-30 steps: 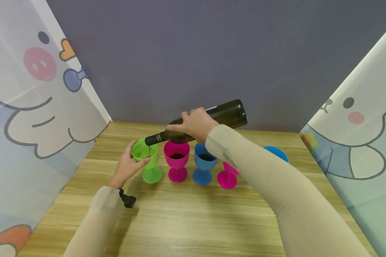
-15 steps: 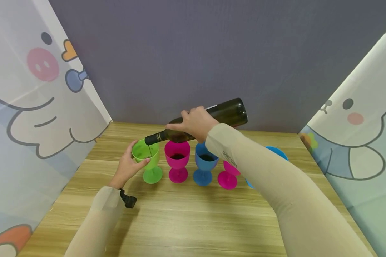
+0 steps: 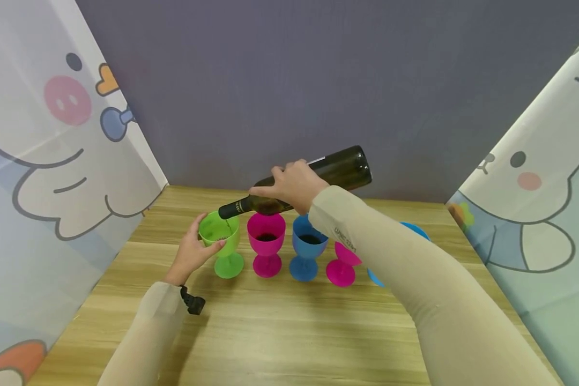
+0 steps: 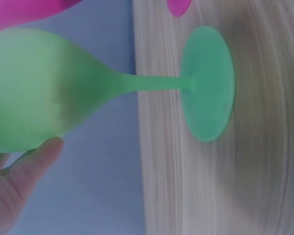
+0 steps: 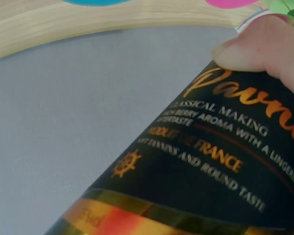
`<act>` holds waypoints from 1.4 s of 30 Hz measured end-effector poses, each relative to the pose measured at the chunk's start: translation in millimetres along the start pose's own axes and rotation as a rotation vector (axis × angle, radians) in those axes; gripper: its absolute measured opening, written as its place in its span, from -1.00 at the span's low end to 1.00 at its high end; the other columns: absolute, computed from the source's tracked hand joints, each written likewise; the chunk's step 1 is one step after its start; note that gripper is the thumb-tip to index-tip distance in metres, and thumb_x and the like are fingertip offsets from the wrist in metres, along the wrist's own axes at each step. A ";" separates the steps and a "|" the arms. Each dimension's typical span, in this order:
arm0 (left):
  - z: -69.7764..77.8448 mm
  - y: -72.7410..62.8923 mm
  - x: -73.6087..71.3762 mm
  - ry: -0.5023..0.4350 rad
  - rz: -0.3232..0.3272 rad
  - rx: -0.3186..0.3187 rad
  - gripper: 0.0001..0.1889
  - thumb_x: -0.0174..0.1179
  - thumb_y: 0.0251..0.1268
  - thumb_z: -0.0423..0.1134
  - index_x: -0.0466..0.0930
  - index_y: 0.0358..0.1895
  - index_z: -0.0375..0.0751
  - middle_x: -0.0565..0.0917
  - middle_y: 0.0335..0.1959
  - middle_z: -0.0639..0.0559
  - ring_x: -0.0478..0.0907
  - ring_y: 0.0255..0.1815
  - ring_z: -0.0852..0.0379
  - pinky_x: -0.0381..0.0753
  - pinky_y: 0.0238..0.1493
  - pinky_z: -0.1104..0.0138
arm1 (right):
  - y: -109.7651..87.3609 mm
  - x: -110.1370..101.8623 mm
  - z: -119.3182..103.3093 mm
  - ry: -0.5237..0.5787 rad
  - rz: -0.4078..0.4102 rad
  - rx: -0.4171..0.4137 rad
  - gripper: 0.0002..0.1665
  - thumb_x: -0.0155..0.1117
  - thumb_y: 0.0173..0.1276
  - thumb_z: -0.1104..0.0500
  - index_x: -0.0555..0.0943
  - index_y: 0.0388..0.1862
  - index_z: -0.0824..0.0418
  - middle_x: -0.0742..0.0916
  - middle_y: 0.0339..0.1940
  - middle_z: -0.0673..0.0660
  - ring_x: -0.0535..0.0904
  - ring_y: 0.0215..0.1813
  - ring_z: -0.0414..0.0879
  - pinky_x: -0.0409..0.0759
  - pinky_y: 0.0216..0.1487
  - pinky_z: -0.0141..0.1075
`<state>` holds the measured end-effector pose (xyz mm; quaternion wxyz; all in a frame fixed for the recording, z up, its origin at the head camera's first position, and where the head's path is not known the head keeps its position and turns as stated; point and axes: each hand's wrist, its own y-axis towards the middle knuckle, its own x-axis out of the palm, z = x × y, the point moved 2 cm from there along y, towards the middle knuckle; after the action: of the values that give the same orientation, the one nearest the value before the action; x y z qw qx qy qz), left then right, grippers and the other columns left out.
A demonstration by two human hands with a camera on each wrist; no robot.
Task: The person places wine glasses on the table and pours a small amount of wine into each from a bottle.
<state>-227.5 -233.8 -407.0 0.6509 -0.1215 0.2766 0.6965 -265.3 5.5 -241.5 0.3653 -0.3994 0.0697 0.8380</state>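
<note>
My right hand (image 3: 294,185) grips a dark wine bottle (image 3: 340,167) around its shoulder, tilted with the neck down to the left. Its mouth is over a green goblet (image 3: 229,247), and a thin dark stream runs from it into the bowl. My left hand (image 3: 191,254) holds that goblet's bowl between thumb and fingers from the left; some fingers are hidden behind it. In the left wrist view the goblet's foot (image 4: 208,83) stands on the wooden table. The right wrist view shows the bottle's black label (image 5: 210,147), with the thumb on the glass near it.
To the right of the green goblet stand a pink goblet (image 3: 266,244) and a blue goblet (image 3: 310,244), both with dark liquid inside. Another pink goblet (image 3: 341,272) and a blue goblet (image 3: 415,230) are partly hidden by my right sleeve. A grey wall (image 3: 289,96) rises behind the wooden table (image 3: 289,332).
The head view has shifted slightly. The bottle stays tilted over the green goblet with liquid still running out, and both hands keep their holds.
</note>
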 end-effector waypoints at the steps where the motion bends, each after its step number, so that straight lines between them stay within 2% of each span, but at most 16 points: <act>1: -0.1 0.5 0.2 0.000 0.001 0.002 -0.14 0.28 0.14 -0.29 -0.03 0.43 -0.48 0.31 0.24 -0.52 0.34 0.19 -0.41 0.30 0.21 -0.19 | 0.1 -0.1 0.2 -0.002 0.000 0.002 0.22 0.42 0.14 0.01 -0.20 0.54 -0.36 0.55 0.04 0.21 0.57 -0.21 0.09 0.62 -0.13 -0.13; 5: -0.4 2.8 1.4 -0.006 0.000 0.006 -0.13 0.29 0.14 -0.27 -0.02 0.43 -0.46 0.32 0.23 -0.51 0.35 0.18 -0.41 0.32 0.20 -0.19 | 0.3 0.0 0.7 -0.006 -0.006 0.003 0.23 0.43 0.13 0.01 -0.19 0.54 -0.36 0.55 0.03 0.20 0.56 -0.23 0.08 0.62 -0.17 -0.14; 10: 0.5 3.7 0.7 -0.004 -0.013 0.012 -0.13 0.30 0.14 -0.29 -0.03 0.43 -0.48 0.32 0.24 -0.52 0.34 0.20 -0.41 0.31 0.21 -0.18 | 0.6 0.0 0.8 -0.016 -0.013 0.001 0.19 0.40 0.18 0.04 -0.19 0.54 -0.37 0.54 0.09 0.22 0.57 -0.19 0.12 0.61 -0.08 -0.08; 16: 2.7 2.7 -2.5 -0.006 -0.020 -0.004 -0.14 0.28 0.16 -0.30 -0.03 0.43 -0.48 0.32 0.24 -0.52 0.34 0.20 -0.41 0.31 0.21 -0.18 | 1.0 -4.6 1.1 -0.033 0.015 -0.004 0.17 0.39 0.20 0.10 -0.16 0.54 -0.37 0.52 0.17 0.25 0.60 -0.12 0.18 0.57 0.03 0.02; 25: 1.5 5.5 -1.6 -0.004 -0.030 -0.004 -0.13 0.29 0.16 -0.29 -0.03 0.44 -0.45 0.34 0.23 -0.50 0.36 0.19 -0.39 0.32 0.21 -0.16 | 3.5 -6.9 0.6 -0.040 0.024 -0.016 0.18 0.40 0.19 0.11 -0.16 0.54 -0.37 0.50 0.21 0.26 0.59 -0.09 0.20 0.56 0.05 0.02; 30: 1.8 5.6 -2.1 -0.006 -0.032 -0.006 -0.13 0.28 0.17 -0.28 -0.04 0.45 -0.45 0.35 0.23 -0.50 0.37 0.17 -0.39 0.33 0.20 -0.16 | 5.2 -8.2 -0.8 -0.086 0.046 -0.022 0.15 0.37 0.23 0.11 -0.17 0.53 -0.40 0.51 0.20 0.26 0.61 -0.11 0.20 0.56 0.05 0.03; 38: 0.8 7.2 -2.0 -0.010 -0.028 -0.017 -0.12 0.29 0.16 -0.28 -0.05 0.45 -0.45 0.33 0.23 -0.52 0.35 0.20 -0.41 0.31 0.22 -0.17 | 4.7 -13.1 -7.3 -0.235 0.012 -0.010 0.14 0.34 0.28 0.05 -0.24 0.53 -0.39 0.51 0.16 0.27 0.62 -0.08 0.22 0.52 0.11 0.06; 42: -0.4 6.8 -2.6 -0.016 -0.026 -0.009 -0.13 0.29 0.15 -0.29 -0.04 0.44 -0.47 0.34 0.23 -0.51 0.36 0.19 -0.40 0.31 0.22 -0.16 | 5.6 -15.2 -7.9 -0.249 0.026 -0.020 0.16 0.35 0.26 0.03 -0.25 0.53 -0.39 0.51 0.15 0.27 0.61 -0.06 0.24 0.52 0.11 0.06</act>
<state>-233.9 -236.2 -404.4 0.6616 -0.1225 0.2663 0.6901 -257.9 -10.3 -236.8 0.3561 -0.2947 0.0208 0.8865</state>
